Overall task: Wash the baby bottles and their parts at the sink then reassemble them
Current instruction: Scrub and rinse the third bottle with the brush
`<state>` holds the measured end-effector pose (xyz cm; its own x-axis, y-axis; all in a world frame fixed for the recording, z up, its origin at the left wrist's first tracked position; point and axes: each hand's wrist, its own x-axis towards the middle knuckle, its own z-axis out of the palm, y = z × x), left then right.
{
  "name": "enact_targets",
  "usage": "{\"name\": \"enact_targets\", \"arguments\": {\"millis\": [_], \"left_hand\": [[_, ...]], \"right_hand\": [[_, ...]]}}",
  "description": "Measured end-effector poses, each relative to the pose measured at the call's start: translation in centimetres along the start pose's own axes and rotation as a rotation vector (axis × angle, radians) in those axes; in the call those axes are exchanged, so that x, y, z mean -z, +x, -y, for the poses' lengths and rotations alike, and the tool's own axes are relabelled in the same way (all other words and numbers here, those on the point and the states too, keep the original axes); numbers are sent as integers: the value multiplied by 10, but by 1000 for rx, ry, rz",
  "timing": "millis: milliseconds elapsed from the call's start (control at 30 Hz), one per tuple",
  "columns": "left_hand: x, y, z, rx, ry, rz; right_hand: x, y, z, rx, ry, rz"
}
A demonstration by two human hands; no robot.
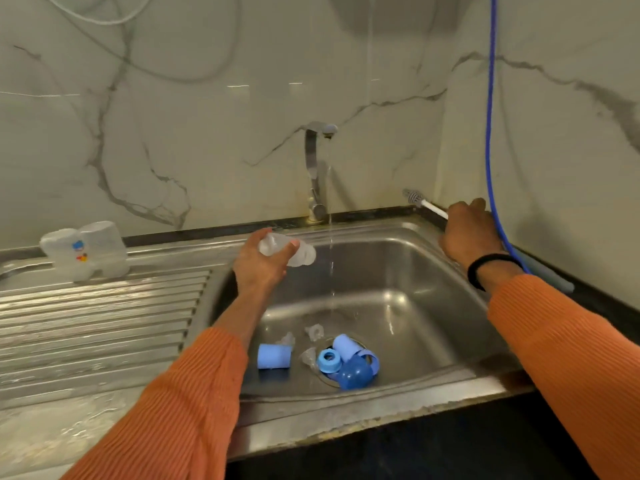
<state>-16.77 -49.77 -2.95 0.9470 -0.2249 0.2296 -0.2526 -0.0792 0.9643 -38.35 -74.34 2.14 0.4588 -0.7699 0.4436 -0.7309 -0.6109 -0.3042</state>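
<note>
My left hand point(258, 268) holds a clear baby bottle point(294, 252) on its side over the left part of the steel sink point(415, 265), just left of the running water. My right hand point(467, 233) is at the sink's back right corner and grips the white handle of a bottle brush point(420, 199), whose grey bristle head points left along the wall. On the sink floor by the drain lie a light blue cap point(273, 356), a blue screw ring point(329, 360), a dark blue dome cap point(356, 374), another pale blue piece point(346, 346) and clear nipples point(314, 331).
The faucet point(317, 168) at the back wall runs a thin stream into the sink. A white plastic container point(86, 249) stands on the ridged drainboard point(97, 317) at the left. A blue hose point(490, 133) hangs down the right wall to the dark counter.
</note>
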Motion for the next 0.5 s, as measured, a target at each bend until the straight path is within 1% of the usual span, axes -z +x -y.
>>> {"name": "enact_targets", "arguments": {"millis": [100, 200, 400, 500], "left_hand": [[-3, -2, 1, -22, 52, 34], [-5, -1, 1, -8, 62, 34], [-8, 0, 2, 77, -7, 41], [-8, 0, 2, 97, -47, 38]], "right_hand": [[-3, 5, -28, -86, 32, 4], [-4, 6, -37, -115, 47, -18], [-9, 5, -32, -107, -63, -2], [-13, 7, -32, -69, -74, -4]]}}
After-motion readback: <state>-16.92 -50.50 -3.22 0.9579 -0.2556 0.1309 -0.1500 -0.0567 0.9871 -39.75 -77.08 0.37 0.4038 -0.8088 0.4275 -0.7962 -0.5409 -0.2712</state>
